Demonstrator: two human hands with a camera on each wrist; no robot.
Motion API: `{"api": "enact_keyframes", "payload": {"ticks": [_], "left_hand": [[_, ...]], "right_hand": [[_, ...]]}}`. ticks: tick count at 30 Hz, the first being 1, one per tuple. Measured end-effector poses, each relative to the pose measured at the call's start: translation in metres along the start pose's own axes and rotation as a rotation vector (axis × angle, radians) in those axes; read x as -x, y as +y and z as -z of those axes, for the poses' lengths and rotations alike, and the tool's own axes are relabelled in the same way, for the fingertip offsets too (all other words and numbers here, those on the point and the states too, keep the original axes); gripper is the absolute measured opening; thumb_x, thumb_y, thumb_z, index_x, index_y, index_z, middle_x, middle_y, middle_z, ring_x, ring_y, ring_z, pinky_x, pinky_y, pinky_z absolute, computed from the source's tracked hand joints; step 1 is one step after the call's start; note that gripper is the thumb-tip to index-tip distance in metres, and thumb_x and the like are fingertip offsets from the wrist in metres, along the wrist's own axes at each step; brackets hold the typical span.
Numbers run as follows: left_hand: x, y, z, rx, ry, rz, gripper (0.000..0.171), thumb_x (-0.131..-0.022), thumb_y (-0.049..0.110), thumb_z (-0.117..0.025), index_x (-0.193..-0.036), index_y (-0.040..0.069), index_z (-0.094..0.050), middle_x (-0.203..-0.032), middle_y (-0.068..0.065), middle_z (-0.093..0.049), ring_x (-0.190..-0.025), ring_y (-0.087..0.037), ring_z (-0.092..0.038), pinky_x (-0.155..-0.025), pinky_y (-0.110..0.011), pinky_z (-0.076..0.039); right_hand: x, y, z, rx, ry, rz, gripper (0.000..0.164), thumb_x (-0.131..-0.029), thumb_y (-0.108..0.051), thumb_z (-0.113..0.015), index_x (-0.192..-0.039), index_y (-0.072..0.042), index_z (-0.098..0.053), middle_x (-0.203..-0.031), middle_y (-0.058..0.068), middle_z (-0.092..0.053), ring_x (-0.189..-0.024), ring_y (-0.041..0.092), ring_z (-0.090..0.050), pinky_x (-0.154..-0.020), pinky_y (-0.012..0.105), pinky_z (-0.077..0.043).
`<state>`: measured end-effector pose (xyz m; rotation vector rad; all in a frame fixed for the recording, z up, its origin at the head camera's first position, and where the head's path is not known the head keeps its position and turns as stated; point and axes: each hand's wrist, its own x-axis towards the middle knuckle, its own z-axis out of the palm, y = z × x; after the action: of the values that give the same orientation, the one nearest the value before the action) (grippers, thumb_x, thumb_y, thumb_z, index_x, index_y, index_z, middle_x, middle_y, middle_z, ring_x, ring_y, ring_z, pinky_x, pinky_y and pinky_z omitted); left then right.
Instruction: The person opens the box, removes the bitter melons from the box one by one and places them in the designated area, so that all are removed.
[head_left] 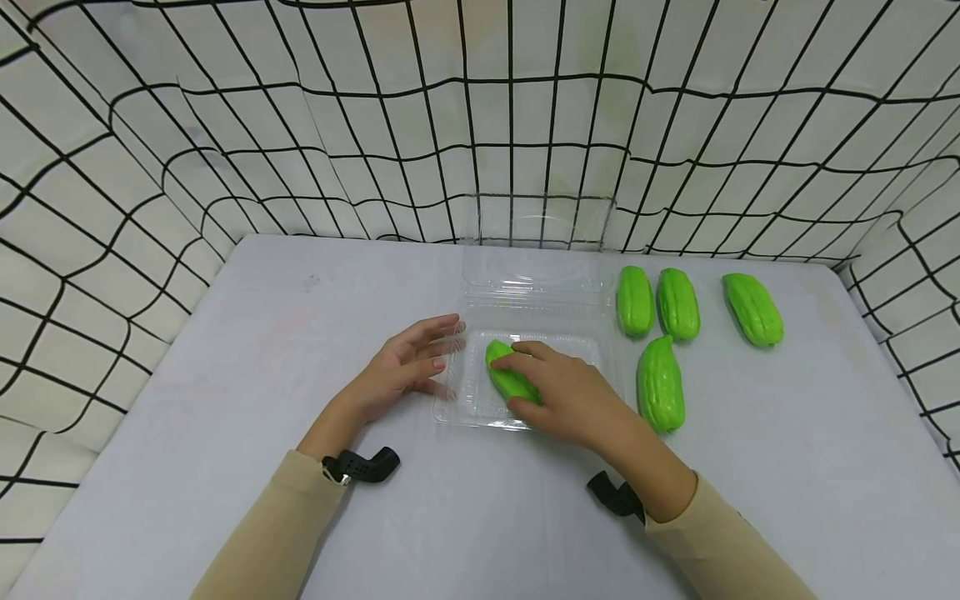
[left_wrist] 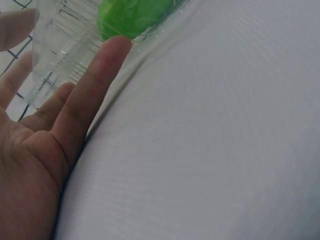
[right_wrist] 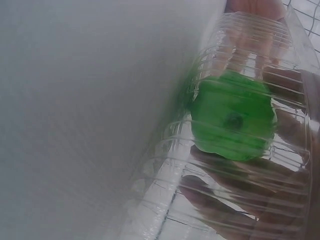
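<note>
A clear plastic clamshell container (head_left: 480, 421) lies on the white table with its lid raised at the back. Inside it is a ridged green fruit (head_left: 501, 358), elongated and glossy. My right hand (head_left: 566, 392) reaches in from the right and grips this fruit with thumb and fingers. Through the clear wall, the right wrist view shows the fruit's lobed end (right_wrist: 232, 120) between the fingers. At the container's left edge, my left hand (head_left: 397, 367) is held with fingers extended and spread, fingertips right at the wall. In the left wrist view, one finger (left_wrist: 95, 80) points along the container's base.
Several more green fruits lie right of the container: two side by side at the back, one (head_left: 753, 309) farther right, another (head_left: 661, 384) nearer my right forearm. Black wire mesh (head_left: 510, 81) rises behind and along both sides of the table.
</note>
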<state>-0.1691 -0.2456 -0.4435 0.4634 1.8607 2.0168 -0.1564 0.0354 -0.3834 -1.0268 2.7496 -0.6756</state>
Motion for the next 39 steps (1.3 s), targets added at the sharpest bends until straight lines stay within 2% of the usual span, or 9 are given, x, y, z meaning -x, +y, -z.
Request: {"api": "enact_keyframes", "payload": {"ticks": [10, 15, 25, 31, 35, 39], "left_hand": [[0.001, 0.001, 0.000, -0.004, 0.004, -0.001, 0.062, -0.098, 0.003, -0.055, -0.155, 0.009, -0.033, -0.161, -0.012, -0.030, -0.147, -0.033, -0.033, -0.081, -0.048, -0.060], [0.001, 0.001, 0.001, 0.003, 0.002, -0.002, 0.061, -0.098, 0.002, -0.055, -0.155, 0.010, -0.033, -0.161, -0.012, -0.030, -0.147, -0.033, -0.033, -0.081, -0.048, -0.060], [-0.001, 0.000, -0.001, 0.002, 0.010, -0.001, 0.061, -0.098, 0.001, -0.054, -0.154, 0.011, -0.034, -0.160, -0.011, -0.032, -0.146, -0.033, -0.034, -0.080, -0.048, -0.061], [-0.001, -0.003, -0.001, 0.002, 0.006, 0.008, 0.062, -0.098, 0.001, -0.055, -0.154, 0.010, -0.034, -0.161, -0.010, -0.031, -0.147, -0.032, -0.033, -0.081, -0.047, -0.060], [-0.001, -0.002, -0.001, -0.014, 0.010, 0.004, 0.061, -0.098, 0.000, -0.055, -0.154, 0.009, -0.033, -0.160, -0.010, -0.032, -0.147, -0.032, -0.033, -0.080, -0.047, -0.061], [0.000, 0.000, -0.001, -0.024, 0.019, -0.001, 0.061, -0.098, -0.002, -0.053, -0.154, 0.009, -0.034, -0.160, -0.010, -0.032, -0.146, -0.033, -0.034, -0.079, -0.047, -0.061]], "right_hand": [[-0.001, -0.001, 0.000, -0.002, -0.002, -0.008, 0.042, -0.089, -0.028, -0.073, -0.130, -0.025, -0.065, -0.144, 0.004, -0.055, -0.121, 0.025, -0.062, -0.093, 0.045, -0.055], [-0.003, 0.000, 0.002, -0.042, 0.020, -0.028, 0.042, -0.085, -0.021, -0.076, -0.126, -0.025, -0.067, -0.140, 0.004, -0.058, -0.119, 0.026, -0.062, -0.093, 0.045, -0.055], [0.000, 0.008, 0.021, -0.163, 0.150, -0.031, 0.044, -0.082, -0.016, -0.075, -0.125, -0.025, -0.066, -0.138, -0.001, -0.058, -0.123, 0.022, -0.058, -0.096, 0.043, -0.054], [0.013, 0.019, 0.038, -0.235, 0.211, -0.026, 0.046, -0.084, -0.017, -0.075, -0.128, -0.025, -0.064, -0.145, 0.001, -0.054, -0.125, 0.022, -0.056, -0.085, 0.039, -0.058], [0.025, 0.029, 0.048, -0.209, 0.258, -0.030, 0.047, -0.085, -0.017, -0.077, -0.129, -0.025, -0.064, -0.147, 0.000, -0.051, -0.126, 0.022, -0.056, -0.082, 0.036, -0.059], [0.034, 0.038, 0.054, -0.136, 0.354, -0.002, 0.047, -0.083, -0.016, -0.080, -0.127, -0.024, -0.067, -0.146, 0.001, -0.053, -0.125, 0.022, -0.058, -0.082, 0.038, -0.058]]}}
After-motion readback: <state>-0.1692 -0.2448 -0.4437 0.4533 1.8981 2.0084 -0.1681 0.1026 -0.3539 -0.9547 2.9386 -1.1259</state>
